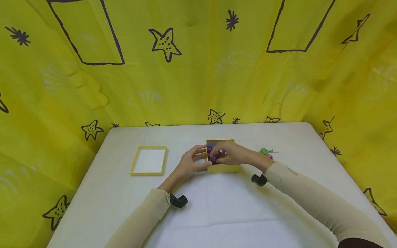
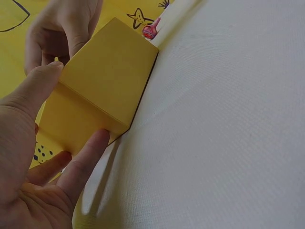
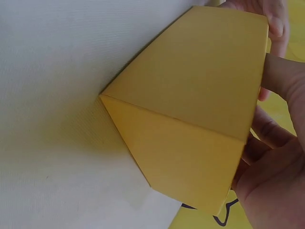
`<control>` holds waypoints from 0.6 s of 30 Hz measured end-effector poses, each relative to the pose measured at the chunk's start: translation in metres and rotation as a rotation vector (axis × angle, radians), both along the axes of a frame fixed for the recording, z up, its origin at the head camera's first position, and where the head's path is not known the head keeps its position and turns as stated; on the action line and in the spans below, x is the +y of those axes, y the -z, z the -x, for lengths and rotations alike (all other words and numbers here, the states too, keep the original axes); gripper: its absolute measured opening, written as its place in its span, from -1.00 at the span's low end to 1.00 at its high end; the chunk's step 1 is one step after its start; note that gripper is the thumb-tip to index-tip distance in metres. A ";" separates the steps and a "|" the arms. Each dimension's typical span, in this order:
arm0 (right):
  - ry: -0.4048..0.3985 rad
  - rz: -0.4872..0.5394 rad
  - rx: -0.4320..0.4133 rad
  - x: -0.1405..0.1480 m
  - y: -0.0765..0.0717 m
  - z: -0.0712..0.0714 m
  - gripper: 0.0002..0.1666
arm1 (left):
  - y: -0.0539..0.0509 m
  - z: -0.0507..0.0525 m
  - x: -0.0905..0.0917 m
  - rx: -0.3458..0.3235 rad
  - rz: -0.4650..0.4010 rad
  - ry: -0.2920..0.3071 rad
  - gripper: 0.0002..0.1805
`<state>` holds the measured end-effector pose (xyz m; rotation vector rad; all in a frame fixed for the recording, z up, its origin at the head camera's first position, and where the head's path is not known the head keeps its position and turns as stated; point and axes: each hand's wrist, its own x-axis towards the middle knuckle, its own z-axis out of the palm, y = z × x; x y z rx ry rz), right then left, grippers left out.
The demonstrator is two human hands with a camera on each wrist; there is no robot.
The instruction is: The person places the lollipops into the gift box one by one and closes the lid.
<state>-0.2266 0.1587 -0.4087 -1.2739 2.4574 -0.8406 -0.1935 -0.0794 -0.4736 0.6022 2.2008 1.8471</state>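
A yellow open-topped box (image 1: 223,168) stands on the white table, with purple-wrapped candies (image 1: 210,149) inside at its left. My left hand (image 1: 190,162) rests against its left side. In the left wrist view the thumb touches the top corner, and nearly straight fingers lie on the outer wall (image 2: 81,119). My right hand (image 1: 231,152) reaches into the box from the right, fingers curled down around a purple-wrapped candy (image 1: 214,158). The box walls (image 3: 190,71) hide those fingertips in both wrist views. Right of the box lie a green lollipop (image 1: 266,151) and a pink-wrapped one (image 1: 269,156), partly behind my right forearm.
A shallow yellow-rimmed lid (image 1: 134,165) with a white inside lies left of the box. The white tablecloth (image 1: 217,206) has light creases. A yellow patterned curtain (image 1: 192,79) hangs behind the table and along both sides.
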 end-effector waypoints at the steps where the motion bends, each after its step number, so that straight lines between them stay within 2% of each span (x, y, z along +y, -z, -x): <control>1: -0.002 -0.001 -0.001 -0.001 0.000 -0.001 -0.77 | 0.000 0.000 0.000 0.000 0.000 0.001 -0.25; 8: 0.002 -0.021 0.005 -0.002 0.001 -0.002 -0.80 | -0.002 -0.001 0.000 -0.010 -0.001 0.002 -0.24; 18: 0.017 -0.084 0.088 -0.006 0.004 -0.001 -0.81 | -0.002 0.000 0.000 -0.018 0.009 0.002 -0.24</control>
